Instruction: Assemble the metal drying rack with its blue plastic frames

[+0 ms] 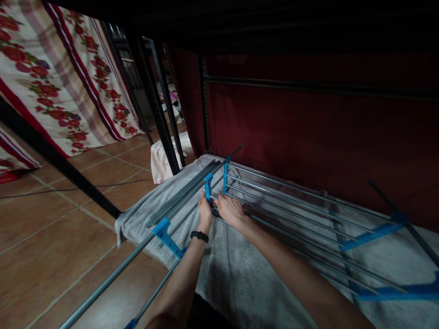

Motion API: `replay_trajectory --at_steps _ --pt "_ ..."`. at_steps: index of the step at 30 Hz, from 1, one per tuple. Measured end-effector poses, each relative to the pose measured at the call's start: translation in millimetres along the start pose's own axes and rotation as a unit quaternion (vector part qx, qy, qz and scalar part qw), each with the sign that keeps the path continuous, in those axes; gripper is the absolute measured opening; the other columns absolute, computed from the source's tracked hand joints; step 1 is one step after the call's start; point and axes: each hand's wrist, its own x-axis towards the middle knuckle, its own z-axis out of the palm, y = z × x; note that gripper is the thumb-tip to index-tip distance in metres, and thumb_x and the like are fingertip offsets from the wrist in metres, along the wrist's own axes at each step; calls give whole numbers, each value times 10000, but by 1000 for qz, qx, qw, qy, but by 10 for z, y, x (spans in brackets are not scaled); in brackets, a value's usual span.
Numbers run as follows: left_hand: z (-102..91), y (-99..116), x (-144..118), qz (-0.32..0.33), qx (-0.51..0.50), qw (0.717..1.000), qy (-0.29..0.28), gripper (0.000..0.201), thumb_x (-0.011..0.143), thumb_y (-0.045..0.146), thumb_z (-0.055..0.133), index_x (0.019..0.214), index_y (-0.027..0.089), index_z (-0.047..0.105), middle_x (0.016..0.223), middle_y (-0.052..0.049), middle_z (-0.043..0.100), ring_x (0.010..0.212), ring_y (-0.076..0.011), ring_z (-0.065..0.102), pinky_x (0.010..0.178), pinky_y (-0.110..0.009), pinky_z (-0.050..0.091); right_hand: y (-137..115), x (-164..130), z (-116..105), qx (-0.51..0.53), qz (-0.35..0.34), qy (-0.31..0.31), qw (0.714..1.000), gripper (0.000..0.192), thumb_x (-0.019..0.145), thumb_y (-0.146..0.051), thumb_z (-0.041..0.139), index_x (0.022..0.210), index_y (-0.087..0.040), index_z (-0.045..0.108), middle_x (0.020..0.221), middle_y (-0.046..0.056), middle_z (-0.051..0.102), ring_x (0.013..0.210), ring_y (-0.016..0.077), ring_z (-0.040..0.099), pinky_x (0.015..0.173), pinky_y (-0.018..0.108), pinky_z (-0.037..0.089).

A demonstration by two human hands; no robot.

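My left hand (205, 211), with a black band at its wrist, is closed around the lower part of a blue plastic bracket (208, 183). Right beside it, my right hand (230, 208) has its fingers curled over the end of a metal tube (254, 218) where it meets that bracket. The tube belongs to a rack of parallel metal rods (284, 186) lying to the right. A second blue bracket (225, 176) stands just beyond my hands. Nearer me on the left, another blue bracket (168, 237) joins two grey tubes. My fingertips are partly hidden.
Loose grey tubes (185, 194) lie bundled on the grey blanket (226, 274). Blue end pieces (375, 235) hold the rack's right side. Black bed-frame posts (159, 105) and a dark overhead surface surround the space. A floral curtain (68, 77) hangs over the tiled floor (51, 228).
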Motion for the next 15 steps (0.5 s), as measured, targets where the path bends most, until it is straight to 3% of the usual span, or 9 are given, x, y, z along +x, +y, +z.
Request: replay_trajectory --at_steps 8,15 --pt "12 58 -16 49 81 995 11 440 957 404 451 557 221 472 525 39 454 530 -139 438 610 -267 409 35 43 35 -12 -10 -15 1000 464 1061 -377 226 1170 -155 620 1067 151 749 971 236 722 818 328 509" --pt "64 38 -55 37 100 994 3 487 977 433 357 535 235 400 463 39 417 454 -130 422 519 -268 382 67 81 43 7 -7 -32 999 425 1053 -354 272 1156 -173 643 1052 147 753 997 247 718 832 336 502"
